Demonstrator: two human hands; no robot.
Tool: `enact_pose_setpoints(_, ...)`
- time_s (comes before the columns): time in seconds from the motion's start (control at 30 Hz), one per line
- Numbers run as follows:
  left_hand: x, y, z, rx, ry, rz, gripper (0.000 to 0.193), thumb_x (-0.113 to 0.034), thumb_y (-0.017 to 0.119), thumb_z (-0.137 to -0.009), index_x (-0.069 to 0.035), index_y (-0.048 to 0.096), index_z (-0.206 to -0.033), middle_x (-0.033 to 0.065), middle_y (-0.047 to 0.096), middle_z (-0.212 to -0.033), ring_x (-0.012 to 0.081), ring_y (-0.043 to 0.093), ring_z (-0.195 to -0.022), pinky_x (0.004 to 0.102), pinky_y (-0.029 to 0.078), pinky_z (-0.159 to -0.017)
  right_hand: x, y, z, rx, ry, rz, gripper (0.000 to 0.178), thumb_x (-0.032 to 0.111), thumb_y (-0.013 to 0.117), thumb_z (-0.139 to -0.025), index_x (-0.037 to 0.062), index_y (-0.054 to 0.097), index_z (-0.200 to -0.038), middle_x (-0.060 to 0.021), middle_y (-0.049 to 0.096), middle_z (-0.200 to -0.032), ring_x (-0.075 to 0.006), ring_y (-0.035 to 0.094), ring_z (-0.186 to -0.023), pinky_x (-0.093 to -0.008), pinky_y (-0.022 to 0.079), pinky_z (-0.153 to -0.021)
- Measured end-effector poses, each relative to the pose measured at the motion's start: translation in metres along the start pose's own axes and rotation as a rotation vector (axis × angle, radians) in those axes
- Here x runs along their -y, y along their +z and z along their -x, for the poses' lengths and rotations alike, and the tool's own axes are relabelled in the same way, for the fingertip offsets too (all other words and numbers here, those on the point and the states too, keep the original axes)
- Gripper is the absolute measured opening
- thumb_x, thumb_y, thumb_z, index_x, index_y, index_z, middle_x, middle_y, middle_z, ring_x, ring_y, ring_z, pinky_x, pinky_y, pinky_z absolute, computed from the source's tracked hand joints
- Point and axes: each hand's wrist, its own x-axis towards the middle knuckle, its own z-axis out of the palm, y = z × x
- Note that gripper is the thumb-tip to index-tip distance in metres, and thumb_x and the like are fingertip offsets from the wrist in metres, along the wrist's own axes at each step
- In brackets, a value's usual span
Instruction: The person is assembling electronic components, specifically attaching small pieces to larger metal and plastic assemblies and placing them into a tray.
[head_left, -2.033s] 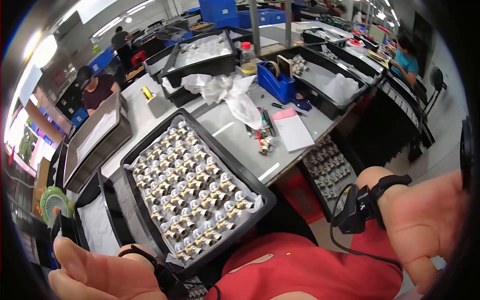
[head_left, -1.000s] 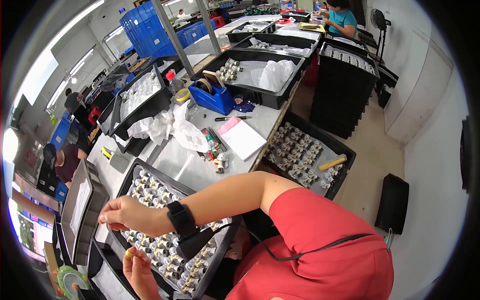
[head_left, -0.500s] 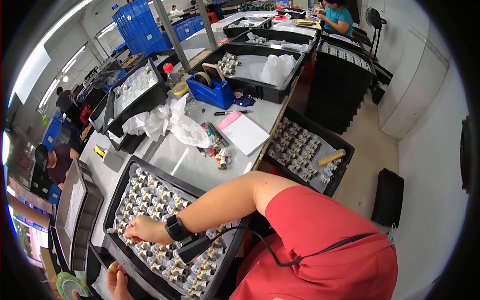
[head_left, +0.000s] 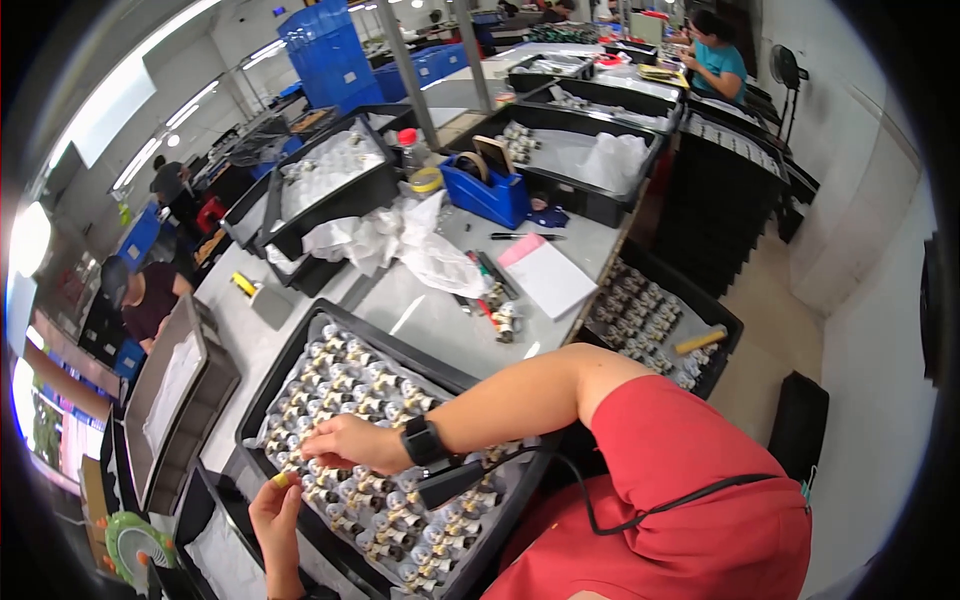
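Note:
A black tray [head_left: 262,400] lined with plastic film holds rows of small metal fittings [head_left: 335,385], silvery with brass-coloured and white parts. Over the tray's left part, my right hand [head_left: 352,442] reaches down with bent fingers closed on one of the fittings; its fingertips are partly hidden among them. A black watch [head_left: 423,441] is on that wrist, with a cabled black device beside it. My left hand [head_left: 274,522] is raised at the tray's near left edge, thumb and forefinger pinched. Something yellow [head_left: 281,480] shows at a fingertip; whether the pinch holds anything is unclear.
A grey bin [head_left: 222,385] stands left of the tray, a green fan [head_left: 135,545] below it. Beyond lie loose fittings, a notepad [head_left: 550,278], crumpled plastic [head_left: 435,255] and a blue tape dispenser [head_left: 485,190]. Another fittings tray [head_left: 715,360] sits lower right. Other people work farther off.
The whole view has swung, so the scene sits farther right. My left hand has risen toward the tray and my right hand. The right hand stays over the fittings with its fingers bent down.

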Motion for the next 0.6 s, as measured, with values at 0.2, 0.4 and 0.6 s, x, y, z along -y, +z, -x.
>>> enact_pose_setpoints(0.2, 0.014, 0.010, 0.000, -0.038, -0.008, 0.140, 0.015, -0.005, 0.057, -0.085, 0.003, 0.060, -0.098, 0.0044, 0.063, -0.085, 0.0087, 0.057, -0.079, 0.0201, 0.043, -0.073, -0.002, 0.003, 0.001, -0.010, 0.039, 0.006, 0.017, 0.023, 0.056, -0.085, 0.0076, 0.058, -0.080, 0.0022, 0.051, -0.061, -0.0049, 0.040, -0.047, -0.0195, 0.029, -0.044)
enact_pose_setpoints(0.4, 0.015, 0.014, 0.008, -0.073, 0.001, 0.105, 0.014, -0.006, 0.056, -0.086, 0.003, 0.060, -0.096, 0.0047, 0.062, -0.083, 0.0097, 0.057, -0.078, 0.0212, 0.042, -0.073, 0.002, 0.001, -0.008, 0.046, 0.057, -0.012, 0.019, 0.024, 0.056, -0.085, 0.0053, 0.059, -0.084, 0.0013, 0.051, -0.063, -0.0052, 0.042, -0.051, -0.0194, 0.031, -0.046)
enact_pose_setpoints(0.6, 0.009, 0.020, 0.008, -0.102, 0.061, 0.011, 0.016, -0.004, 0.056, -0.086, 0.004, 0.059, -0.099, 0.0055, 0.062, -0.088, 0.0114, 0.056, -0.082, 0.0230, 0.044, -0.076, 0.005, -0.003, -0.002, 0.039, 0.054, 0.011, 0.021, 0.024, 0.057, -0.085, 0.0041, 0.060, -0.087, 0.0019, 0.051, -0.062, -0.0046, 0.041, -0.050, -0.0185, 0.031, -0.048)
